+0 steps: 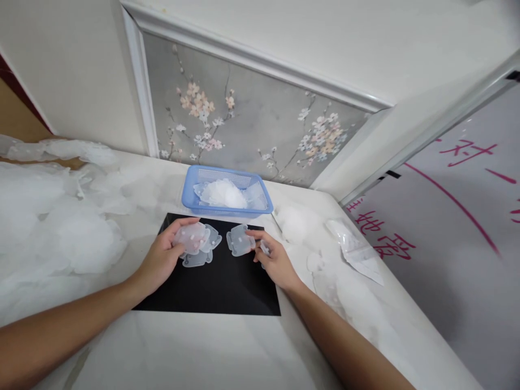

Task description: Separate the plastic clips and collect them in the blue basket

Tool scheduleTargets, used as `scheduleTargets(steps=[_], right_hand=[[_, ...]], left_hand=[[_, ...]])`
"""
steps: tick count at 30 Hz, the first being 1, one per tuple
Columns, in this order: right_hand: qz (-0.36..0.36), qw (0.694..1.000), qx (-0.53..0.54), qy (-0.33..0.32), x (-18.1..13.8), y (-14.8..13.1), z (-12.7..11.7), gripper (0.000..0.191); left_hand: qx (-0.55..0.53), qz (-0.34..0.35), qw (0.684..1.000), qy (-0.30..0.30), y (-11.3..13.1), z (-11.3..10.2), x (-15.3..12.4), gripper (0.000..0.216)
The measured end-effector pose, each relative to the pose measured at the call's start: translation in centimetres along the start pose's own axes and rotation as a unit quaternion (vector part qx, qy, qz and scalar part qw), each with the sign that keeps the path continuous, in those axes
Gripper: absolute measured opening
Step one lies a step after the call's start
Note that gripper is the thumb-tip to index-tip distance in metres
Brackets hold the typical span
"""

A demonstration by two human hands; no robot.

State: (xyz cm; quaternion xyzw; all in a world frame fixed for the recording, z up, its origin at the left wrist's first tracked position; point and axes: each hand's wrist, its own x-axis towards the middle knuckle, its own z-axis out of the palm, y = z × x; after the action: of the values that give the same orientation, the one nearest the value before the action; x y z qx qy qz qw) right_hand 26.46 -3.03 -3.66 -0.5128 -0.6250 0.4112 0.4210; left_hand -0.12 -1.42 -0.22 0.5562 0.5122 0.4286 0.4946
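My left hand (pixel 166 254) curls around a stack of thin translucent plastic pieces (pixel 190 238) at the far left part of a black mat (pixel 219 292). More of these pieces (pixel 203 254) lie fanned out under and beside it. My right hand (pixel 274 260) pinches the edge of another small stack of translucent pieces (pixel 240 241) with thumb and forefinger. A small clear bit shows under its fingers. Both stacks rest on or just above the mat.
A blue plastic basket (pixel 190 197) holding more translucent pieces stands just behind the mat. Heaps of white plastic pieces (pixel 73 233) cover the table at left, with smaller piles and a clear bag (pixel 353 249) at right. A whiteboard with red writing (pixel 459 216) leans at right.
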Motion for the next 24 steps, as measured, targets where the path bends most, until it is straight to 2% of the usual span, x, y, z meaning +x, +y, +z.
scheduleTargets(steps=[3, 7, 9, 12, 14, 16, 19, 21, 24], right_hand=[[-0.018, 1.000, -0.015, -0.007, -0.2, 0.0, 0.2, 0.044], [-0.012, 0.999, -0.039, 0.018, -0.3, -0.3, 0.4, 0.025], [-0.015, 0.998, -0.050, 0.045, -0.2, -0.5, 0.4, 0.016], [-0.038, 0.991, -0.057, 0.119, -0.1, -0.7, 0.3, 0.021], [-0.022, 0.988, -0.010, 0.150, 0.0, -0.7, 0.2, 0.026], [0.033, 0.983, 0.092, 0.153, 0.2, -0.7, 0.3, 0.031], [0.108, 0.955, 0.237, 0.139, 0.4, -0.6, 0.4, 0.034], [0.129, 0.945, 0.273, 0.125, 0.6, -0.7, 0.4, 0.040], [0.136, 0.946, 0.273, 0.110, 0.8, -0.7, 0.2, 0.043]], left_hand=[[-0.012, 0.011, 1.000, -0.007, 0.0, -0.1, 0.0, 0.054], [-0.030, 0.013, 0.999, -0.020, 0.2, 0.0, 0.0, 0.057], [-0.037, 0.010, 0.999, -0.027, 0.3, 0.0, -0.1, 0.058], [-0.032, 0.012, 0.998, -0.044, 0.1, 0.1, 0.0, 0.060], [-0.021, 0.016, 0.998, -0.061, 0.0, 0.1, 0.0, 0.061], [-0.011, 0.017, 0.997, -0.077, -0.1, 0.1, 0.0, 0.062], [0.011, 0.014, 0.996, -0.087, 0.2, 0.1, 0.0, 0.061], [0.020, 0.010, 0.996, -0.085, 0.5, 0.1, 0.0, 0.061], [0.011, 0.005, 0.996, -0.088, 0.7, 0.1, 0.0, 0.062]])
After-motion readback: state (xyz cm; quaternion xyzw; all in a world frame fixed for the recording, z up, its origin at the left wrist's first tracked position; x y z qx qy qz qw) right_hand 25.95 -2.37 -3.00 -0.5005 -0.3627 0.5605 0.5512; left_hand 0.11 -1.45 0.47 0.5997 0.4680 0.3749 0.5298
